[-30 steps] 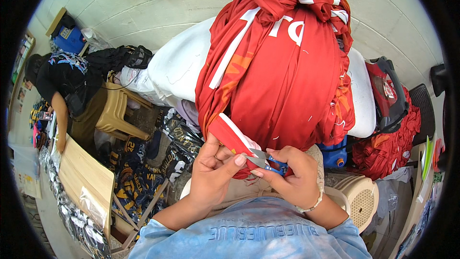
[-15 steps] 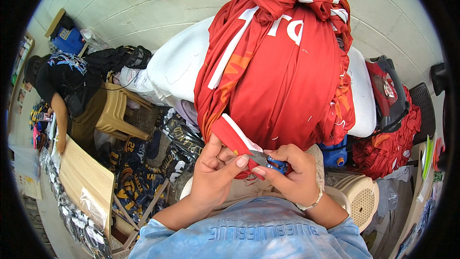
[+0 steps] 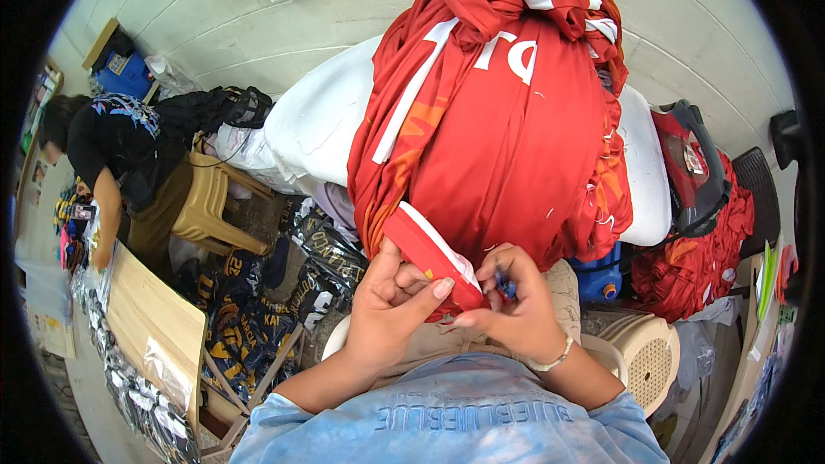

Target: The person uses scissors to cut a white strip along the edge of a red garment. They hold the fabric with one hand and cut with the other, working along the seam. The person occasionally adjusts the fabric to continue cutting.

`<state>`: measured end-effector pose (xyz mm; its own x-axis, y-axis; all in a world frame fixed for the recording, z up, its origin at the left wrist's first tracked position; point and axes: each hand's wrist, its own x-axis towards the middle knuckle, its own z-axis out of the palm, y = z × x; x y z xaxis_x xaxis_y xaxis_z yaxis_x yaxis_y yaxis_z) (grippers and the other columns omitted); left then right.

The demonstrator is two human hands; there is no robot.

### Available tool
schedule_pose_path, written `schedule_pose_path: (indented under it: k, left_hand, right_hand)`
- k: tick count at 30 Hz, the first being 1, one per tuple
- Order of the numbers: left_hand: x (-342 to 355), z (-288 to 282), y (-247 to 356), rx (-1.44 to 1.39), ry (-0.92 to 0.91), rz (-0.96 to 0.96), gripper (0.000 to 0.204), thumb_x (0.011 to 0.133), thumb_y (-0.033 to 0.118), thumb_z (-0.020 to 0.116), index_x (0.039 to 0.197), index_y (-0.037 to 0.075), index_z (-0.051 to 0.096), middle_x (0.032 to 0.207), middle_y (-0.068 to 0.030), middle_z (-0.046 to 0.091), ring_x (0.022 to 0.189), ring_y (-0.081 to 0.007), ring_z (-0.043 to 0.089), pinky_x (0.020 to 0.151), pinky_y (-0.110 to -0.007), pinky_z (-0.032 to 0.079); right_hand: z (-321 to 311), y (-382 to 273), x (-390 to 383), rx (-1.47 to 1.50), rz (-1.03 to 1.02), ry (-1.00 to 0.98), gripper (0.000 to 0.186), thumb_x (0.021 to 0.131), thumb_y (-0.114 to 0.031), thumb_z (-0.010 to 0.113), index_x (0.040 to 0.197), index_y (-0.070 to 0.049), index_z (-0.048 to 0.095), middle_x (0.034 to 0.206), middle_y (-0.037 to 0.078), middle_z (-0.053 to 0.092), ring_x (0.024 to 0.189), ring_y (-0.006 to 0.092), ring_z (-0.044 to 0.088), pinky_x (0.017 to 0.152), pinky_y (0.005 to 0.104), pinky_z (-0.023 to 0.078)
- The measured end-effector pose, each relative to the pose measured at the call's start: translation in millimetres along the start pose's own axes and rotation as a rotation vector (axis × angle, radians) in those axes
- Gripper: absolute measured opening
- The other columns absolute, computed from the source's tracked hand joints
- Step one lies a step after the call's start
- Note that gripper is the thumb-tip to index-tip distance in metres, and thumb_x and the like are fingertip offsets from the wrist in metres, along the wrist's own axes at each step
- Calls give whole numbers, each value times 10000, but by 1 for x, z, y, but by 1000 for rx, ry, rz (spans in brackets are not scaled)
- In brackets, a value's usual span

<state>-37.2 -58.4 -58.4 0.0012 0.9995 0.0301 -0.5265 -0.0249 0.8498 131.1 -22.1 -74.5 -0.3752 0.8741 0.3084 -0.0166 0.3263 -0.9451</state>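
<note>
My left hand [image 3: 388, 302] pinches a folded red fabric strip with a white edge [image 3: 423, 247] between thumb and fingers, close to my lap. Beside the strip's lower right end, my right hand [image 3: 531, 314] is closed around small thread snips with blue handles [image 3: 505, 282]. The snips are blurred and partly covered by the fingers, and their blades do not show clearly. Just beyond both hands rises a large heap of red fabric [image 3: 490, 163] with orange and white parts and loose thread bits on it.
The heap lies on a white padded board [image 3: 322, 112] by the wall. At left, another person [image 3: 116, 146] leans over a wooden table panel [image 3: 159, 309] near a tan plastic chair [image 3: 215, 206]. Dark printed garments [image 3: 245, 309] cover the floor. A beige stool [image 3: 649, 357] stands at right.
The snips' blades have moved off the fabric strip and turned into my right hand, whose fingers have curled in. More of the strip's lower end shows. My left hand keeps its hold.
</note>
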Motion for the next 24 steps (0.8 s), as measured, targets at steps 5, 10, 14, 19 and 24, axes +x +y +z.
schedule_pose_path:
  k: [5, 10, 14, 19, 24]
  left_hand:
    - [7, -9, 13, 436, -16, 127, 591, 840, -55, 591, 1373, 22, 347, 1126, -131, 586, 1018, -168, 569, 881, -282, 460]
    - [27, -8, 23, 1037, -76, 571, 547, 753, -37, 643, 1271, 40, 487, 1218, -155, 531, 1172, -285, 486, 919, -356, 440]
    - [43, 1, 40, 828, -386, 258, 280, 771, -34, 607, 1048, 4, 624, 944, -93, 646, 937, -218, 603, 863, -318, 448]
    - [63, 7, 59, 460, -507, -175, 240, 928, 145, 562, 738, 2, 594, 615, 42, 524, 589, -15, 447, 526, -205, 363]
    - [74, 11, 50, 527, -487, -202, 325, 950, 204, 548, 682, 22, 560, 589, 85, 450, 559, 6, 379, 487, -190, 312]
  right_hand:
    - [-4, -11, 5, 10, 105, 1, 174, 805, -91, 713, 914, -20, 599, 790, 26, 553, 717, 63, 466, 591, 240, 393]
    - [-28, -39, 14, 304, 386, -88, 174, 917, -170, 599, 961, -1, 597, 817, -29, 555, 733, 41, 472, 647, 206, 402]
    - [-35, -55, 25, 300, 251, -55, 173, 882, -178, 648, 918, -18, 594, 800, -40, 544, 719, 31, 467, 621, 196, 393]
    - [-59, -72, 33, -138, 213, -95, 191, 880, -184, 651, 791, -26, 588, 676, -60, 473, 648, 30, 407, 571, 214, 370]
    - [-69, -71, 34, -82, 241, -47, 244, 910, -204, 615, 743, -33, 565, 646, -69, 414, 633, 27, 352, 543, 226, 333]
